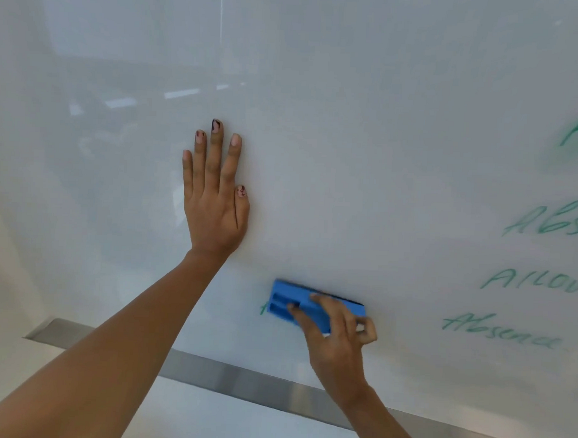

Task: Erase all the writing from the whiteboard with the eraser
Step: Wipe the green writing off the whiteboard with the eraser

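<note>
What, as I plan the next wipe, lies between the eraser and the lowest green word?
Head view: beyond the right hand gripping the eraser, only bare whiteboard up to the green word.

Bright, even light — the whiteboard mirrors ceiling lamps at upper left; the green writing blurs toward the right edge.

1. A brushed metal ledge runs slantwise across the lower part of the view, from mid-left down toward the bottom right corner.
2. Below the ledge lies a pale, bluish-white wall panel, plain and unmarked.
3. At the far left edge stands a cream wall, blurred and featureless.
4. Reflected light strips show faintly in the upper left, bright and rectangular, among dim, unreadable room shapes.
</note>
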